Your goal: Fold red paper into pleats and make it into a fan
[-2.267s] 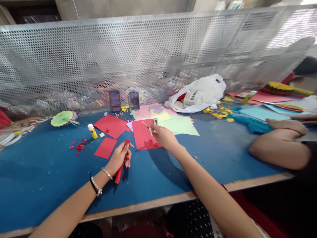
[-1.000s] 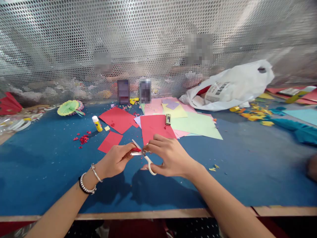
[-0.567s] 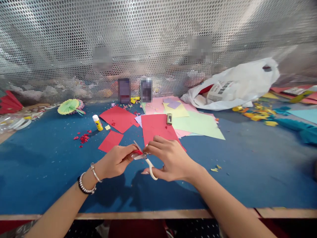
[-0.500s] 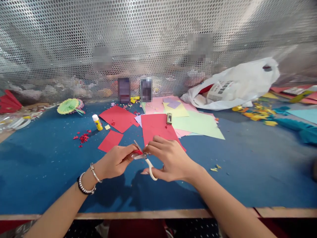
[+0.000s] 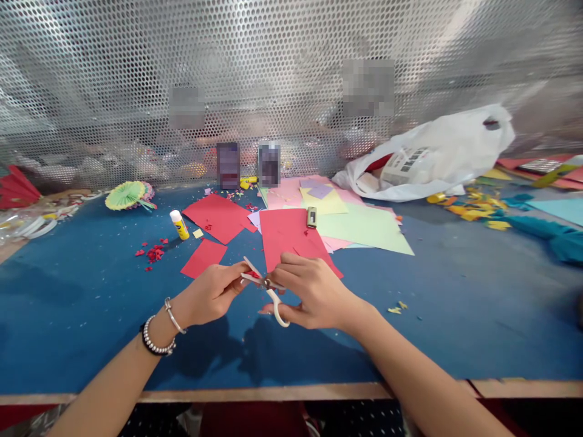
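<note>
Between the thumb and fingers of my left hand (image 5: 214, 293) is a small piece of red paper (image 5: 252, 274), mostly hidden by the fingertips. My right hand (image 5: 312, 291) grips a pair of white-handled scissors (image 5: 276, 306), thumb at one loop. The parted blades point left, on either side of the red paper. Just beyond my hands lies a large red sheet (image 5: 286, 233), with a small dark sharpener-like item (image 5: 311, 217) on its corner. A smaller red paper rectangle (image 5: 204, 258) and a yellow glue stick (image 5: 179, 225) are beyond my left hand.
Red scraps (image 5: 155, 254) lie near the glue stick. A green paper rosette (image 5: 129, 196) sits at the back left. Two phones (image 5: 228, 165) lean against the perforated metal screen (image 5: 282, 79). Pastel sheets (image 5: 364, 227) and a white plastic bag (image 5: 428, 158) occupy the back right.
The scissors have shifted slightly, with their blades still parted around the red paper. Both hands stay in nearly the same place.
</note>
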Demonstrator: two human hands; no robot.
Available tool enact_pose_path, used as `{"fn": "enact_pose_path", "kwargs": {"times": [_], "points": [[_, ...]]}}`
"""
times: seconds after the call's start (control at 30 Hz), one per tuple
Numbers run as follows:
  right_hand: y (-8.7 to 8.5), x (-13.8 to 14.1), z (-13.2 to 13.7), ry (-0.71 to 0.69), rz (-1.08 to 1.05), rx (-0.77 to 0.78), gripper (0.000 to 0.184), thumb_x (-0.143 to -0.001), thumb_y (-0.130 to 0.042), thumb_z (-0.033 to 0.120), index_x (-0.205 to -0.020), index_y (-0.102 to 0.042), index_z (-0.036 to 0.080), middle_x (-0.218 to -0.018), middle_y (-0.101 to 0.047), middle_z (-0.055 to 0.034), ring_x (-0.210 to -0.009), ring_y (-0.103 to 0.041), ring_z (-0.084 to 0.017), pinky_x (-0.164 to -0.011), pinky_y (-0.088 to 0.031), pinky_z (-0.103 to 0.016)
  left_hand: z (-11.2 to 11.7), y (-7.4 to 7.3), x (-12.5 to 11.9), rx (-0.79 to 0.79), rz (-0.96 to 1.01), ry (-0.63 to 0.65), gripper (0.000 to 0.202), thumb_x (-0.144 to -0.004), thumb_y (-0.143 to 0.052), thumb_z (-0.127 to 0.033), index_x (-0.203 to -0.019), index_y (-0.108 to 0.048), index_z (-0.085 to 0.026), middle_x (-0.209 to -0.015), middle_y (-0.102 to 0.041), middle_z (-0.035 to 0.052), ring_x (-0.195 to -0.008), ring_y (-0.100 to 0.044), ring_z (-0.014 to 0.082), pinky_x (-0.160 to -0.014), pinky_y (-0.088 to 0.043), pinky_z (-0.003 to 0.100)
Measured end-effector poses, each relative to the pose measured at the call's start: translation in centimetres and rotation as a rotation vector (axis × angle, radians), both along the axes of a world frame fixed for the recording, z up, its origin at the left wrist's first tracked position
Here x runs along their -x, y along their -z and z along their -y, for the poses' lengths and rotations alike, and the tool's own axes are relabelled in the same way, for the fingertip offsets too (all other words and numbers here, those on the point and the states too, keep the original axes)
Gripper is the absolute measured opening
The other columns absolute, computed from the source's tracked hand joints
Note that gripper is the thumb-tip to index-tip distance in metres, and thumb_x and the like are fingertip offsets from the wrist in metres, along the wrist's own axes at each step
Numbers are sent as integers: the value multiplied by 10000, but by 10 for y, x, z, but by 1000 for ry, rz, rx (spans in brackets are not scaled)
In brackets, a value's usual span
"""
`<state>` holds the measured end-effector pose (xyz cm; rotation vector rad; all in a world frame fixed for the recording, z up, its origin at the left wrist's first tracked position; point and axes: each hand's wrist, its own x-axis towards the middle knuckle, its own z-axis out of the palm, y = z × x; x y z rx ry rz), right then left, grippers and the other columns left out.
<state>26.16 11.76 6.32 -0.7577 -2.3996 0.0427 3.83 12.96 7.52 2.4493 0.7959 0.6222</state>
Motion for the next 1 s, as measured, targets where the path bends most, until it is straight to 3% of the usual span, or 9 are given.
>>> {"fn": "enact_pose_path", "kwargs": {"times": [0.2, 0.47, 0.73, 1.0], "points": [[2, 1, -4, -32, -26, 146, 58, -759, -538, 213, -729, -517, 167, -641, -506, -3, -618, -371, -125, -525, -243, -250, -4, 5, 2, 111, 46, -30, 249, -963, -323, -294, -906, -520, -155, -546, -373, -63, -446, -313, 65, -445, -258, 198], [7, 5, -9, -56, -108, 258, 121, -792, -503, 176, -704, -420, 187, -659, -443, 18, -624, -362, -114, -566, -276, -244, -8, 7, 3, 210, 122, -49, 314, -968, -314, -363, -953, -545, -150, -580, -398, -51, -481, -317, 68, -468, -268, 203], [10, 7, -9, -14, -67, 227, 119, -829, -488, 211, -719, -459, 179, -666, -485, 8, -634, -395, -116, -572, -284, -242, -10, 5, 4, 183, 102, -68, 320, -968, -316, -350, -871, -548, -153, -616, -471, -32, -505, -370, 72, -506, -309, 212], [15, 12, -7, 41, -40, 138, 294, -818, -564, 433, -684, -525, 174, -602, -527, -4, -612, -404, -127, -519, -243, -248, -8, 6, 0, 126, -22, -17, 251, -946, -351, -229, -781, -522, -149, -680, -566, -2, -567, -470, 83, -556, -359, 215]]}}
